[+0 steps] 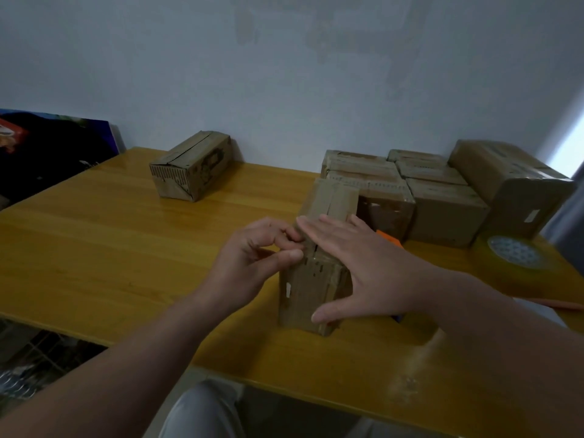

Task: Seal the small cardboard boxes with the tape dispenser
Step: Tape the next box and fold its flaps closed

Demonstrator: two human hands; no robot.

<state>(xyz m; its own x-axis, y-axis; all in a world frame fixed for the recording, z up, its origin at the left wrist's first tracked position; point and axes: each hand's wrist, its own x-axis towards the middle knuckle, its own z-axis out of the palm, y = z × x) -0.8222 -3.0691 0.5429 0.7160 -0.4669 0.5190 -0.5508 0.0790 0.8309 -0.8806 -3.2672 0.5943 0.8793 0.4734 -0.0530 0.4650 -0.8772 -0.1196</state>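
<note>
Two hands on box [313, 286] | left hand [249, 257] pinches its top edge, your right hand [363, 267] lies flat, pressing flaps shut | next: reach tape roll [513, 257] at 3 o'clock.

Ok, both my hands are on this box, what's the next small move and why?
Probably hold the flaps down with the left hand and reach the right hand to the tape roll: the box top seam looks open and untaped, and the roll lies untouched at the right.
</note>
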